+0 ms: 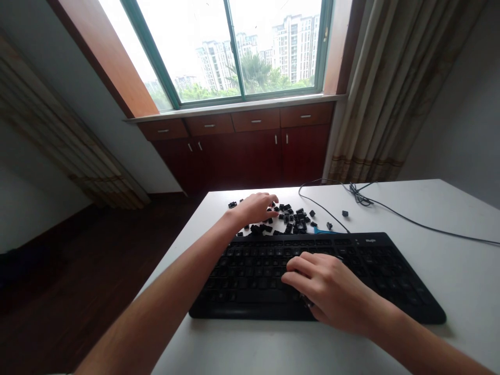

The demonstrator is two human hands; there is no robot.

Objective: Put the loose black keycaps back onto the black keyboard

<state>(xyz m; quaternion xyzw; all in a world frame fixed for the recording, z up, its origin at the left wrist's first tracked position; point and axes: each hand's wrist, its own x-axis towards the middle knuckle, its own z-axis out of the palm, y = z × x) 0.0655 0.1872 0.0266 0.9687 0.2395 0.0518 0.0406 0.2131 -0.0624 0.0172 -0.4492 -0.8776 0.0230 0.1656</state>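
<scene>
"Reaching where, the left hand (255, 208)?"
"Over loose keycaps (300, 226) behind the keyboard (253, 297) on the white table (242, 349), thumb and fingers parted."
"The right hand (326, 284)?"
"Curled over the keyboard; its hold, I can't tell."

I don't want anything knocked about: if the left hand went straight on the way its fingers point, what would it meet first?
Probably the loose black keys just past the left hand's fingertips; its height is unclear, so it might pass over them.
</scene>
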